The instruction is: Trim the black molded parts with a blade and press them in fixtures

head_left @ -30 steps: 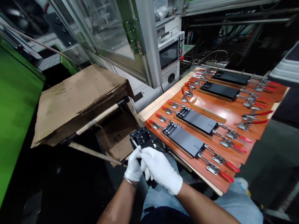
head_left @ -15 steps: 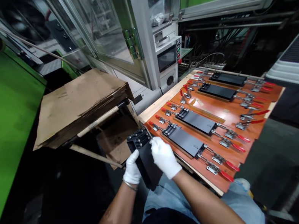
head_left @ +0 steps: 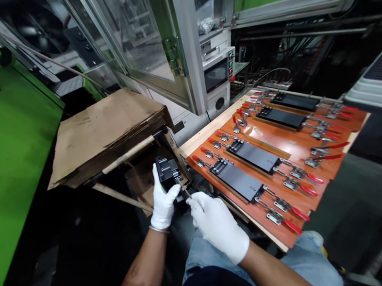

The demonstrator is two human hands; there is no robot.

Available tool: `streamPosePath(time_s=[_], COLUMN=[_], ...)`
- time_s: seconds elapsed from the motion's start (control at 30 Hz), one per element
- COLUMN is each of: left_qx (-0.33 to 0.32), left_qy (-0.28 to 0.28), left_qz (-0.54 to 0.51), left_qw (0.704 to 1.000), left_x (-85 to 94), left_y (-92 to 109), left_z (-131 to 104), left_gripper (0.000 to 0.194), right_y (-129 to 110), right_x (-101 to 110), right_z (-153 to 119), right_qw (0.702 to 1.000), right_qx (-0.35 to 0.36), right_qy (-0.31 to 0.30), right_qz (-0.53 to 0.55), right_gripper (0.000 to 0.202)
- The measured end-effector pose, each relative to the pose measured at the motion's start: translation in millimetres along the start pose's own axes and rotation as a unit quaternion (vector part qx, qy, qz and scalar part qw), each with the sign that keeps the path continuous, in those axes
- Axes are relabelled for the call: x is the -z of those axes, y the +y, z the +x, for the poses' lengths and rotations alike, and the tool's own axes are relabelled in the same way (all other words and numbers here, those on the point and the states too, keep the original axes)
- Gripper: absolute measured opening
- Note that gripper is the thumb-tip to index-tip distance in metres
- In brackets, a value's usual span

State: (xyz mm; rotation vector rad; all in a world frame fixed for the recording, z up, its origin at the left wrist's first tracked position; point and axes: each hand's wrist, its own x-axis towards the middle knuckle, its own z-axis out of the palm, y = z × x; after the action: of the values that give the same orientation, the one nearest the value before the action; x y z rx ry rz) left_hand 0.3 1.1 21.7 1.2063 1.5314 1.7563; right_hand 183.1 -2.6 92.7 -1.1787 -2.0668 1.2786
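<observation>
Four dark panels (head_left: 238, 179) on the tabletop (head_left: 273, 137) — two gloved hands (head_left: 221, 226).

Beyond and right of the right hand (head_left: 217, 224), four plates (head_left: 239, 180) lie between toggle clamps (head_left: 283, 216) on a board (head_left: 301, 147). Beyond and left of the left hand (head_left: 164, 202) lie cardboard sheets (head_left: 104, 132). Farther ahead stands a machine door (head_left: 192, 39).

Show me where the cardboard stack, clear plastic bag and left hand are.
Cardboard stack (head_left: 108, 131): head view, its top sheet.
Clear plastic bag (head_left: 206, 18): head view, its middle.
Left hand (head_left: 164, 203): head view, its white glove.
</observation>
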Motion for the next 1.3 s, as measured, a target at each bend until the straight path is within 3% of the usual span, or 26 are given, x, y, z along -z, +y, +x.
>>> streamPosePath(time_s=[0.23,0.33,0.4,0.5,0.6,0.73,0.9,1.13,1.3], left_qx=[-0.043,-0.062,-0.075,-0.082,-0.083,-0.088,-0.106,-0.108,-0.131], left_qy=[0.003,0.012,0.01,-0.003,-0.009,-0.01,-0.02,-0.015,0.005], left_qz=[0.07,0.116,0.144,0.116,0.061,0.032,0.057,0.137,0.225], left_qw=[0.997,0.991,0.987,0.99,0.995,0.996,0.993,0.985,0.966], left_x=[1.3,6.9,10.3,11.9,9.2,4.2,0.9,-2.3,0.7], left_y=[1.1,-3.1,-4.9,-3.9,0.6,5.6,2.2,5.3,4.9], left_z=[2.2,4.4,4.4,1.8,-1.2,-0.4,3.8,5.6,5.6], left_gripper=[0.116,0.12,0.121,0.119,0.115,0.108,0.108,0.12,0.121], right_y=[-8.8,0.3,14.5,36.9,42.4,22.4,2.8,-5.0,15.0], right_x=[3.2,0.9,1.0,7.1,16.3,19.3,14.0,15.8,8.8], right_z=[-0.7,0.0,4.8,14.6,15.8,-1.6,-15.7,-14.2,-9.3], right_qw=[0.992,0.992,0.962,0.922,0.939,0.98,0.994,0.985,0.942], right_qx=[-0.069,-0.007,0.028,0.017,0.014,0.018,0.009,-0.008,-0.036], right_qy=[-0.085,-0.027,0.007,-0.01,-0.021,0.0,-0.01,-0.031,0.031], right_qz=[0.056,-0.121,-0.271,-0.388,-0.342,-0.198,-0.106,-0.172,-0.332], right_gripper=[0.028,0.026,0.023,0.025,0.027,0.034,0.028,0.027,0.029])
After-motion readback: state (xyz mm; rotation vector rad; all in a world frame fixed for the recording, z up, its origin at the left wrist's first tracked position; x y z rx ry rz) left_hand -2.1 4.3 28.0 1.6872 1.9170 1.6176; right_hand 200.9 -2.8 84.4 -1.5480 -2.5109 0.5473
